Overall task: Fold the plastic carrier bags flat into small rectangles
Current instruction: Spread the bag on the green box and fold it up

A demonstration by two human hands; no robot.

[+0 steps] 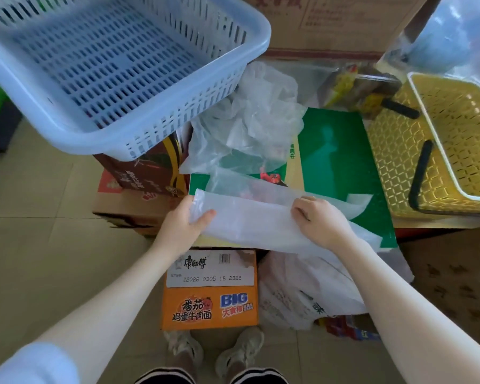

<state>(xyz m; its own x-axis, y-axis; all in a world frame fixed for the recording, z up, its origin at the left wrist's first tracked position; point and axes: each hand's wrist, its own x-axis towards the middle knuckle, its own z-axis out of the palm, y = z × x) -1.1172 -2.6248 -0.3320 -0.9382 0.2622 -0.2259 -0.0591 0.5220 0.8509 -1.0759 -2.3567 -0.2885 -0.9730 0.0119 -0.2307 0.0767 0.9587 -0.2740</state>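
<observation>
A translucent white carrier bag [250, 217] lies as a long folded strip across the green box top [333, 156]. My left hand [183, 223] grips the strip's left end, thumb on top and fingers underneath. My right hand [319, 217] holds the strip near its right part with curled fingers pressing into the plastic. The bag's right end [358, 203] sticks out past my right hand. A crumpled heap of clear and white bags [250, 120] sits behind the strip.
A pale blue slotted basket [117, 67] stands raised at the upper left. A yellow basket [455, 139] with black handles sits at the right. An orange noodle carton [211, 292] and a white printed bag [305, 295] lie below the box. Cardboard boxes stand behind.
</observation>
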